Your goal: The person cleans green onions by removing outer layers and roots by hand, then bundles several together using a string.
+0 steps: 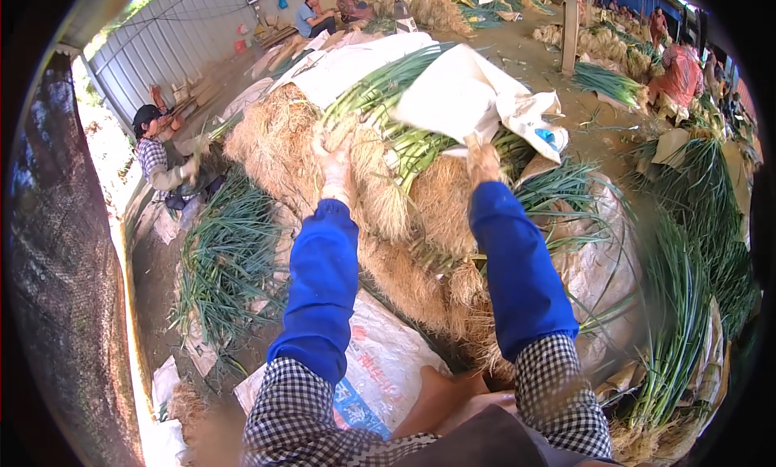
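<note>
A large heap of green onions (380,91) lies in front of me, with pale stems and tan, bushy roots (279,123) facing my side. My left hand (334,166), in a light glove, is closed round stems at the root end of a bunch; its fingertips are partly lost among the roots. To the right, my right hand (483,161) grips the near edge of a white woven sheet (453,95), raised over part of the heap. The sheet hides the leaves beneath it. Blue sleeve covers reach up both my forearms.
More green onions (226,257) lie at the left, and long bunches (671,305) at the right. A printed white sack (388,362) is spread before me. Someone in a dark cap (151,143) sits at the left; others sit farther off. A post (571,30) stands at the back right.
</note>
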A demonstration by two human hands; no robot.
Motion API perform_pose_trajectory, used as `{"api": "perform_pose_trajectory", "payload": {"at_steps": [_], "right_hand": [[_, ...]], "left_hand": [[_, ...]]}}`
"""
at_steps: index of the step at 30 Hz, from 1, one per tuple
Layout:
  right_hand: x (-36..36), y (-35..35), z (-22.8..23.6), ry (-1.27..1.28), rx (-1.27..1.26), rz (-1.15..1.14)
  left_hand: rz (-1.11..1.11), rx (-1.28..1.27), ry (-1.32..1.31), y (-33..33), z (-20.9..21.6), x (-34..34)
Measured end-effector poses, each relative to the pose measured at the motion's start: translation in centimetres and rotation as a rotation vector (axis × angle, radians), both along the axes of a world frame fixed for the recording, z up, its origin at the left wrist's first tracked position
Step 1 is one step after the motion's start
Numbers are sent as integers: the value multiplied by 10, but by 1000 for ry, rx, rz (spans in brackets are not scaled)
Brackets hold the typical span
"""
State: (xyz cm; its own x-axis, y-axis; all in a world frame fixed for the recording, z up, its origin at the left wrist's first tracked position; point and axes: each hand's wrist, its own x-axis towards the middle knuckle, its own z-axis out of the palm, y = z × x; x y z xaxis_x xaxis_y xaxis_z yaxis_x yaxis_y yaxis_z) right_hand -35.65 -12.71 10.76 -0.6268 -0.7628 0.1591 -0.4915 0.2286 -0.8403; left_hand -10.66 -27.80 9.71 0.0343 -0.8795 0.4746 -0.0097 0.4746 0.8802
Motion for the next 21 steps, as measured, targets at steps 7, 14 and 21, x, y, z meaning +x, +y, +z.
{"api": "perform_pose_trajectory", "payload": {"at_steps": [7,14,21], "right_hand": [[-64,58,-68,-914,-1010,295],[-77,251,-46,-549,-922,285],[-118,557,-28,-302,-618,-542]], "left_hand": [[-568,135,637,127,14,-53],[-993,635,895,298,19,-79],[-1299,494,537,540,-44,-153]]}}
